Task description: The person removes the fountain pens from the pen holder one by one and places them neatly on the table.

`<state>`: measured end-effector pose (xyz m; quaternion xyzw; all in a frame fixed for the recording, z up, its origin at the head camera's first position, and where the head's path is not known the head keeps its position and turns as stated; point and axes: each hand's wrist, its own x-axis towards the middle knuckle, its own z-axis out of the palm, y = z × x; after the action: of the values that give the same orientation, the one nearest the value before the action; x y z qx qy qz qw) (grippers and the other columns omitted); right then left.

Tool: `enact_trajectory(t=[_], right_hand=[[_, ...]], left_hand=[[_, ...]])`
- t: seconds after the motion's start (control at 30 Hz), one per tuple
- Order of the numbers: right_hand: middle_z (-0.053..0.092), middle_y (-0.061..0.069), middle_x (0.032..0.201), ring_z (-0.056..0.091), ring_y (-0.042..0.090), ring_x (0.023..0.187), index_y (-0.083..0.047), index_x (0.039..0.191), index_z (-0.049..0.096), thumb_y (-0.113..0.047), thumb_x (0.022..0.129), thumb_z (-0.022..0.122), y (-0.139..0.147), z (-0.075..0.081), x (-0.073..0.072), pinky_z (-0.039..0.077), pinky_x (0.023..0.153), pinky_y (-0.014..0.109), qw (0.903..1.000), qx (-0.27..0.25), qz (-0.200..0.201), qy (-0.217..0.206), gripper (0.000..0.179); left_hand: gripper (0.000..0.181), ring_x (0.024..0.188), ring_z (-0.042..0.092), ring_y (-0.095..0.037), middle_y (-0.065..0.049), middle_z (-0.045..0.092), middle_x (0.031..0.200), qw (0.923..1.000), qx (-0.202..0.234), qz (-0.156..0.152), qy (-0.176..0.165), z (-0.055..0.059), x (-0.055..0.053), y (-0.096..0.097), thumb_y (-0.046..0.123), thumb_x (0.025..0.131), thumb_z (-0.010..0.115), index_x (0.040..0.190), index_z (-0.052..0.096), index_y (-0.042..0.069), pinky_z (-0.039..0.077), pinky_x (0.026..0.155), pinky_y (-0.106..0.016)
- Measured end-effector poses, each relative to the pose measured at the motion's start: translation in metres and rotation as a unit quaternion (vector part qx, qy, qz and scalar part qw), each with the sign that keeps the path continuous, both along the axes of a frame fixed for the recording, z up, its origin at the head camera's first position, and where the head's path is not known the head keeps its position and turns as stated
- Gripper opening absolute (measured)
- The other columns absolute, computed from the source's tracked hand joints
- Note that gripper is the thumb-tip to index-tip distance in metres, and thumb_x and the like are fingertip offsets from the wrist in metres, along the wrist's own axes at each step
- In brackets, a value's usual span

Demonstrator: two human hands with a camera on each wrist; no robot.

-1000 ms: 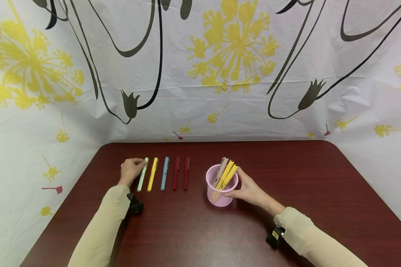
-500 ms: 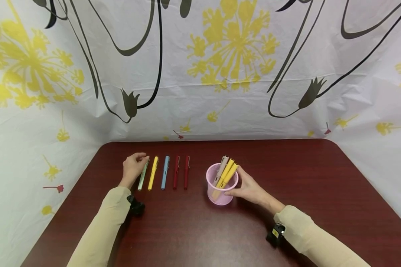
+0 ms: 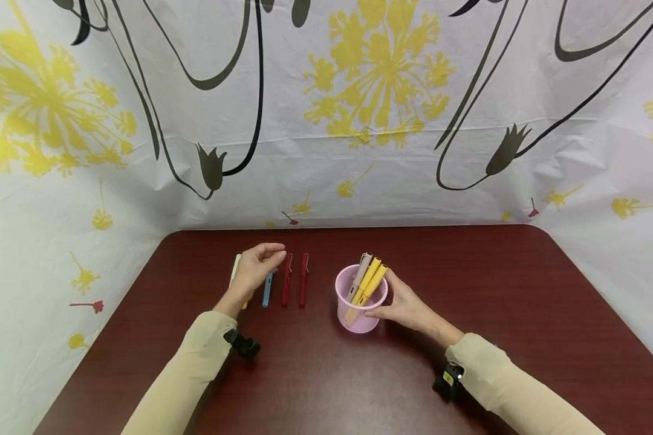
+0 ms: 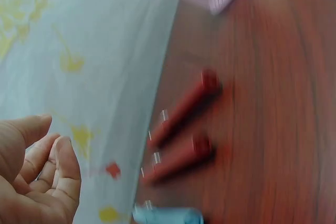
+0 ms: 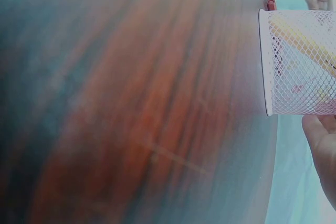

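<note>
My left hand (image 3: 254, 269) hovers over the row of pens, fingers loosely bent with nothing between them in the left wrist view. It covers most of a yellow pen (image 3: 245, 304) and the top of a blue pen (image 3: 267, 294). To its left a pale green pen (image 3: 235, 266) shows partly. Two dark red pens (image 3: 286, 289) lie side by side just right of the hand. My right hand (image 3: 408, 307) grips a pink mesh pen cup (image 3: 366, 325) from the right side, thumb in front. Inside lean a grey pen (image 3: 361, 275) and two yellow pens (image 3: 371, 281).
The dark red wooden table (image 3: 326, 374) ends at the back against a white cloth (image 3: 283, 121) printed with yellow flowers. That cloth also hangs along both sides. Black wrist cameras (image 3: 243, 345) sit on both sleeves.
My left hand has let go of the pale green pen at the row's left end and moved right, over the yellow and blue pens. The right hand and the cup have stayed still.
</note>
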<state>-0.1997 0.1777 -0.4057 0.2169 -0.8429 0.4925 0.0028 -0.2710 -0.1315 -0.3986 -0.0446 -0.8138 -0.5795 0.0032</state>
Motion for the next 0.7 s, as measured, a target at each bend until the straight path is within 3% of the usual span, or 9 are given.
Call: enact_trajectory(t=[0.2, 0.37, 0.43, 0.53, 0.7], right_hand=[[0.051, 0.020, 0.129, 0.048, 0.018, 0.110, 0.005, 0.137, 0.034, -0.003, 0.065, 0.083, 0.000, 0.001, 0.000, 0.040, 0.094, 0.019, 1.0000, -0.004, 0.002, 0.004, 0.088], [0.050, 0.020, 0.129, 0.048, 0.019, 0.111, 0.006, 0.137, 0.034, -0.003, 0.066, 0.083, 0.000, 0.000, 0.000, 0.040, 0.094, 0.019, 1.0000, 0.004, 0.000, 0.007, 0.087], [0.050, 0.020, 0.130, 0.048, 0.021, 0.111, 0.006, 0.138, 0.033, -0.003, 0.066, 0.083, 0.002, -0.008, -0.004, 0.041, 0.095, 0.022, 0.9999, 0.005, -0.001, 0.009, 0.088], [0.049, 0.018, 0.132, 0.049, 0.022, 0.112, 0.003, 0.140, 0.032, -0.006, 0.066, 0.084, 0.006, -0.023, -0.012, 0.042, 0.096, 0.025, 0.9999, 0.006, -0.001, 0.014, 0.090], [0.049, 0.014, 0.134, 0.049, 0.021, 0.115, -0.003, 0.142, 0.032, -0.014, 0.067, 0.085, 0.011, -0.035, -0.018, 0.042, 0.098, 0.029, 0.9997, -0.016, 0.013, 0.014, 0.092]], left_hand=[[0.032, 0.092, 0.065, -0.026, -0.013, 0.067, 0.106, 0.9976, 0.031, -0.058, 0.021, 0.012, 0.017, 0.030, 0.018, 0.090, 0.065, 0.117, 0.062, 0.002, 0.054, 0.081, -0.042], [0.029, 0.079, 0.064, -0.013, -0.015, 0.067, 0.101, 0.9934, 0.061, -0.093, 0.030, 0.020, 0.029, 0.056, 0.014, 0.088, 0.067, 0.113, 0.063, -0.001, 0.055, 0.078, -0.041], [0.029, 0.079, 0.064, -0.013, -0.016, 0.067, 0.102, 0.9914, 0.069, -0.106, 0.032, 0.022, 0.033, 0.065, 0.013, 0.088, 0.067, 0.113, 0.064, -0.001, 0.055, 0.078, -0.040], [0.026, 0.083, 0.066, -0.023, -0.017, 0.066, 0.103, 0.9890, 0.072, -0.122, 0.041, 0.023, 0.037, 0.078, 0.012, 0.087, 0.068, 0.110, 0.065, 0.001, 0.056, 0.076, -0.034], [0.024, 0.085, 0.067, -0.023, -0.013, 0.069, 0.099, 0.9860, 0.034, -0.143, 0.079, 0.021, 0.040, 0.097, 0.013, 0.085, 0.070, 0.107, 0.066, 0.003, 0.055, 0.073, -0.028]])
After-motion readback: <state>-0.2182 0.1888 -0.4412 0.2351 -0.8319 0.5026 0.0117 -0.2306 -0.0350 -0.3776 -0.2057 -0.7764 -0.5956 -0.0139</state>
